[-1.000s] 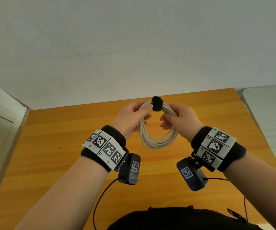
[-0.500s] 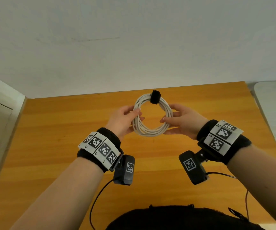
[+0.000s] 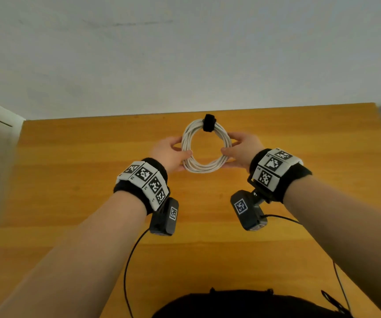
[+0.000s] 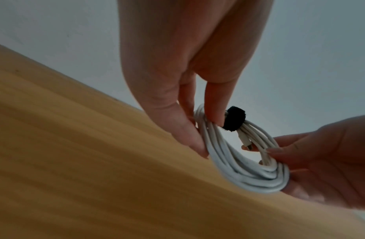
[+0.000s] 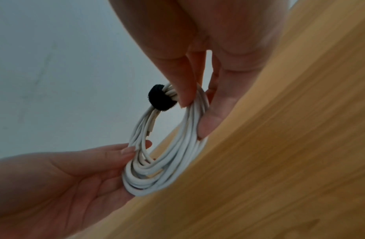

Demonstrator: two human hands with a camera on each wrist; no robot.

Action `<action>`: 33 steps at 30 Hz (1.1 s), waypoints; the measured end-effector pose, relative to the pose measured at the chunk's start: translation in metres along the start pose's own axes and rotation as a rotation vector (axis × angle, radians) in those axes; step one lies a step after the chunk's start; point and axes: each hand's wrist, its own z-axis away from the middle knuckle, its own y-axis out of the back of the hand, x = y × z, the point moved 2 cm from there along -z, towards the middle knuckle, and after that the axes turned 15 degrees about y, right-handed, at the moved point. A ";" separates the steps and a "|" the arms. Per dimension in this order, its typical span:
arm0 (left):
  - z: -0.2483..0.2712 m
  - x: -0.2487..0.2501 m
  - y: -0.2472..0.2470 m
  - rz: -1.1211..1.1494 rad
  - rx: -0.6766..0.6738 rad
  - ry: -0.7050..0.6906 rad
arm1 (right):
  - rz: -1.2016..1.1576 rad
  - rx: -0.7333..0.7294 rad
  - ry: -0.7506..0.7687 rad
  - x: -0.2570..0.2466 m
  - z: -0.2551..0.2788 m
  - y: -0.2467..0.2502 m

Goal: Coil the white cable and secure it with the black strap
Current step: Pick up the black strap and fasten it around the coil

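Holding strapped white cable above wooden table.

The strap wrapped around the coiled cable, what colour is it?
Black. The fuzzy strap around the coiled white cable shows best in the right wrist view.

One cable is showing, coiled into a single ring, with one strap sitting at its 12 o'clock. Two hands are showing: the left hand and the right hand. One surface is lying underneath.
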 end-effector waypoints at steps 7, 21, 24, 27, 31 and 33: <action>-0.024 -0.001 -0.001 -0.117 0.080 0.042 | 0.153 0.015 -0.023 0.010 -0.024 -0.007; -0.049 -0.008 -0.001 -0.418 0.218 0.035 | 0.204 0.079 -0.034 0.022 -0.035 -0.009; -0.048 -0.009 -0.001 -0.429 0.225 0.033 | 0.182 0.072 -0.037 0.023 -0.035 -0.009; -0.045 -0.009 -0.002 -0.418 0.219 0.028 | 0.181 0.076 -0.037 0.023 -0.035 -0.008; -0.044 -0.010 0.000 -0.426 0.234 0.022 | 0.212 0.064 -0.020 0.025 -0.034 -0.006; -0.043 -0.010 0.001 -0.421 0.237 0.021 | 0.214 0.067 -0.013 0.026 -0.032 -0.005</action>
